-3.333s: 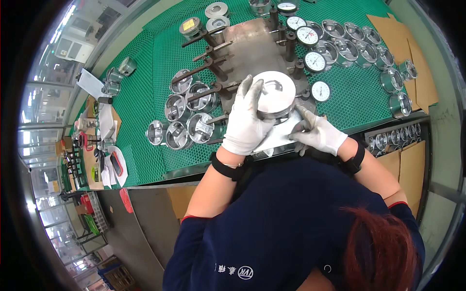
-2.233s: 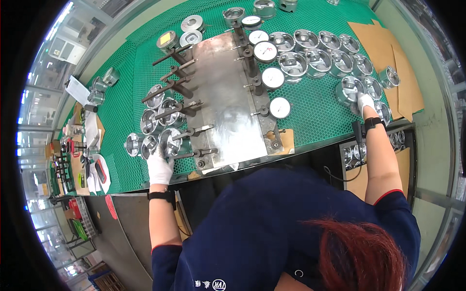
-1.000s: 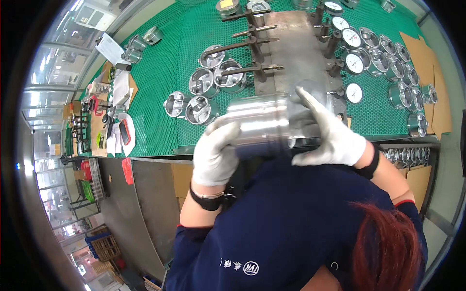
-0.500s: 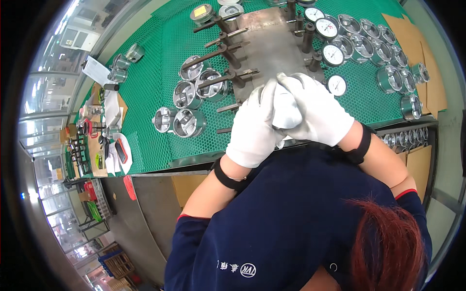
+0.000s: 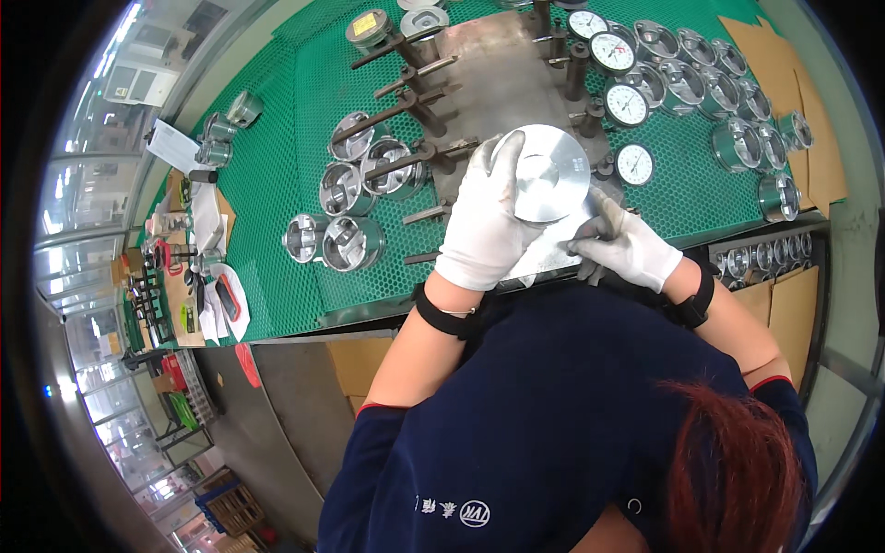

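Note:
My left hand (image 5: 486, 212), in a white glove with greyed fingertips, grips a silvery piston (image 5: 551, 175) by its side. The piston's round flat crown faces up, and its skirt is hidden beneath. Just below and to the right, my gloved right hand (image 5: 627, 244) has its dark-stained fingers curled together. They are at the edge of a crumpled white sheet or cloth (image 5: 548, 258) under the piston; what they pinch, if anything, is hidden. Both hands are at the near end of a steel plate fixture (image 5: 498, 69).
Clamp posts with bars (image 5: 429, 157) line the fixture's left side; dial gauges (image 5: 634, 164) line its right. Several pistons (image 5: 352, 243) stand left on the green mat (image 5: 277, 184), and more (image 5: 682, 85) at right beside cardboard (image 5: 816, 138). Papers and tools (image 5: 207, 276) lie far left.
My hands have parted: the right has moved down and right, off the piston. The left has turned the piston so its round crown shows. The view has shifted slightly.

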Motion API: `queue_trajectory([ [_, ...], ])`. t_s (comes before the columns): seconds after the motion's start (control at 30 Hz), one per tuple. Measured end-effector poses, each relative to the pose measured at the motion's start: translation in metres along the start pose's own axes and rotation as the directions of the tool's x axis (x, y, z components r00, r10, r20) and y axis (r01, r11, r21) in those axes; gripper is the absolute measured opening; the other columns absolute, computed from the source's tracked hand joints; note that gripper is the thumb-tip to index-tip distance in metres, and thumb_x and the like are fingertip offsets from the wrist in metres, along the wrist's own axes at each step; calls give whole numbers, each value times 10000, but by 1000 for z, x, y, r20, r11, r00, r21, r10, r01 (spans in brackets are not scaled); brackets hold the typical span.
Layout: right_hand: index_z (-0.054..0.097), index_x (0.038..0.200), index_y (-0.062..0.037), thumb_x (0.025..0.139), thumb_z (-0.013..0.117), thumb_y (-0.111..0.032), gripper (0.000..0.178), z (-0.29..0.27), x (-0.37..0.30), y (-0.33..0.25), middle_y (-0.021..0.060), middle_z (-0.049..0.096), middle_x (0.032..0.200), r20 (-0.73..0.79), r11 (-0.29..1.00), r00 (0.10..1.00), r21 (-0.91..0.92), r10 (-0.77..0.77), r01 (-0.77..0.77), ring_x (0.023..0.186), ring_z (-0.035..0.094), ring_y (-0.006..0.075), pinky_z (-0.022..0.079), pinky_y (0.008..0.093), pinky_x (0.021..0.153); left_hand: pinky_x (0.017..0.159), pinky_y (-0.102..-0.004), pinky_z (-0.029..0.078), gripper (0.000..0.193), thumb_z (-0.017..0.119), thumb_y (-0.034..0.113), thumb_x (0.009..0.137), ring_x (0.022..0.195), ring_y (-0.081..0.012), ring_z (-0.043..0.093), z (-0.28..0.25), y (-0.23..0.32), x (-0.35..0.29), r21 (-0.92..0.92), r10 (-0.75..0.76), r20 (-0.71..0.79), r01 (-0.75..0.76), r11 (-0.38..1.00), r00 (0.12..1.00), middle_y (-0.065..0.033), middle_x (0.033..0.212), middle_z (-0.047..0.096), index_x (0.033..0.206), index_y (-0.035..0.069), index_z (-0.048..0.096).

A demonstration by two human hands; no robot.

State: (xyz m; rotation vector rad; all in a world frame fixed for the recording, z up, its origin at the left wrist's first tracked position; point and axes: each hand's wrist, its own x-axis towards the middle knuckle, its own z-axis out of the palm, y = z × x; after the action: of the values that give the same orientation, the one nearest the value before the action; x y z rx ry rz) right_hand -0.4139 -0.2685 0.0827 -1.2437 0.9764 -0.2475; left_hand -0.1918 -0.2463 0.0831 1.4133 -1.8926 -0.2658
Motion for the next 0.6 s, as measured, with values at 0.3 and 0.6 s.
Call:
queue_trajectory([
  [0.3,65,1582,30,890,683,-124,941,-1,-1,-7,117,672,991,-6,997,999,57,54,-53,823,651,140,545,275,722,1021,-477,464,1047,941,208,581,1232,-434,515,1,-2,-1,19,2,4,-2,1000,1000,-252,1376,482,1462,44,400],
  [0.6,125,1570,53,865,715,-171,946,-3,4,6,128,684,996,-45,999,998,-22,33,-34,878,650,156,523,273,800,1028,-466,465,1049,940,236,588,1232,-436,516,4,-4,-1,9,-21,12,21,1000,1000,-258,1378,477,1459,32,391],
])
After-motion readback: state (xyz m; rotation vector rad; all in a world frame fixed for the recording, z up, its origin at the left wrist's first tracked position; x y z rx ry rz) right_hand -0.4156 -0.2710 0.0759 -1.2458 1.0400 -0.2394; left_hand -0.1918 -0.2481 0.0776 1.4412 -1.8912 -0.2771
